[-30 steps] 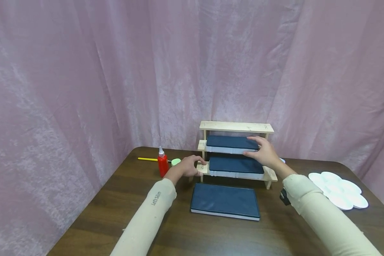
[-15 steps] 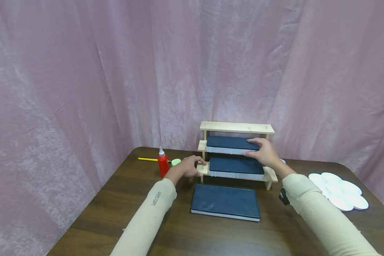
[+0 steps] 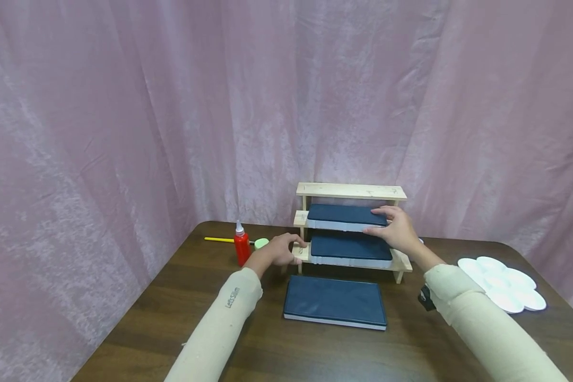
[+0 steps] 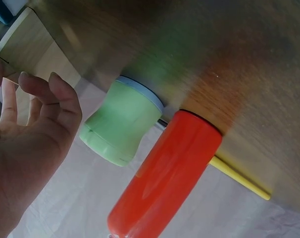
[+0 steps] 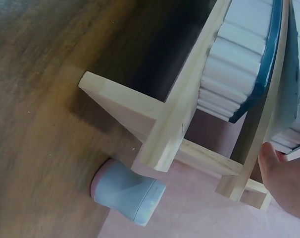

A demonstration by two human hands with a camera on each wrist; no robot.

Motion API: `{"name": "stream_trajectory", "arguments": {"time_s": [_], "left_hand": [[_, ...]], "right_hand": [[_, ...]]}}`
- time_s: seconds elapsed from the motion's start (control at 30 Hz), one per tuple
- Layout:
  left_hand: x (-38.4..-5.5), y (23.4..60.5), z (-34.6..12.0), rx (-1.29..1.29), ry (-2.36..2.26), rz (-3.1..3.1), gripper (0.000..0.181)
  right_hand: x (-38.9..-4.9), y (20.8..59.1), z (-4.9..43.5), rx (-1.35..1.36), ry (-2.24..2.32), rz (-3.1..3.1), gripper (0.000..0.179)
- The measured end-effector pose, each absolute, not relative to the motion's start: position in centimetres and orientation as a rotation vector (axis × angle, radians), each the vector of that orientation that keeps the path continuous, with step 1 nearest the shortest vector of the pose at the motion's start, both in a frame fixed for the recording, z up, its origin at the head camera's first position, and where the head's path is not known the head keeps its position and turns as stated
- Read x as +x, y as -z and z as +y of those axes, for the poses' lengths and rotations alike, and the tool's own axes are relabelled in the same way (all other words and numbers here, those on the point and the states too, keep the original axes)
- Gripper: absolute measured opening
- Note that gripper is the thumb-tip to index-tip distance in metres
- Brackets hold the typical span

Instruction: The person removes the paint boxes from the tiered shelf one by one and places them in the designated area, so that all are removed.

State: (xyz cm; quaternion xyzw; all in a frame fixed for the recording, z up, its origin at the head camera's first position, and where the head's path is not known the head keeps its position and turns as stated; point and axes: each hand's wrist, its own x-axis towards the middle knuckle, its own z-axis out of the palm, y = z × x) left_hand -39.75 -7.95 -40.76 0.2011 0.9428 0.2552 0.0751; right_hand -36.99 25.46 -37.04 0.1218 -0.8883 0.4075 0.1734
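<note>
A three-tier wooden stand (image 3: 350,191) stands near the back of the table. White boxes with dark blue lids sit on its two lower tiers: the upper box (image 3: 341,213) on the middle tier and the lower box (image 3: 350,248) on the bottom one. My right hand (image 3: 397,231) grips the upper box's right end, fingers on the lid and thumb at its front edge; in the right wrist view the thumb (image 5: 274,168) lies beside the tier's edge. My left hand (image 3: 279,250) holds the bottom tier's left end, fingers curled at the wood.
A third dark-lidded box (image 3: 334,301) lies flat in front of the stand. Left of it are a red squeeze bottle (image 3: 242,249), a green jar (image 4: 123,121) and a yellow-handled stick (image 3: 218,240). A pale blue jar (image 5: 127,191) stands behind right. A white flower-shaped palette (image 3: 501,284) lies far right.
The right hand's grip on the upper box has shifted very slightly; the left hand keeps its place at the stand. The whole view moves a little. Boxes stay where they were.
</note>
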Motion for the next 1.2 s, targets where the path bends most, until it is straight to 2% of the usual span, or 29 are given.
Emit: {"name": "stream_trajectory", "arguments": {"time_s": [1.2], "left_hand": [[-39.9,40.8,-7.9,0.601,-0.741,2.848,0.042]], "right_hand": [[-32.7,36.4,27.6,0.290,-1.145,-2.405,0.067]]}}
